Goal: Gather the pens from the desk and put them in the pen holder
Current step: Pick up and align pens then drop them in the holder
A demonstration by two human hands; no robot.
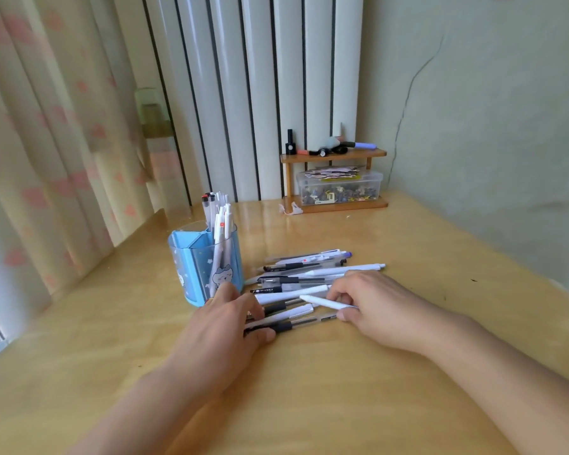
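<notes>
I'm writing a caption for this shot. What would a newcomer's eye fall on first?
Both hands on a heap of pens mid-desk: the right hand pinches a white pen, the left hand rests on the heap's near end. Just left stands a blue pen holder, already holding pens.

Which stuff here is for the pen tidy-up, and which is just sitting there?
For the job: the pile of pens, the blue pen holder, the white pen in the right hand.

Just sitting: the wooden shelf, the clear box.
</notes>
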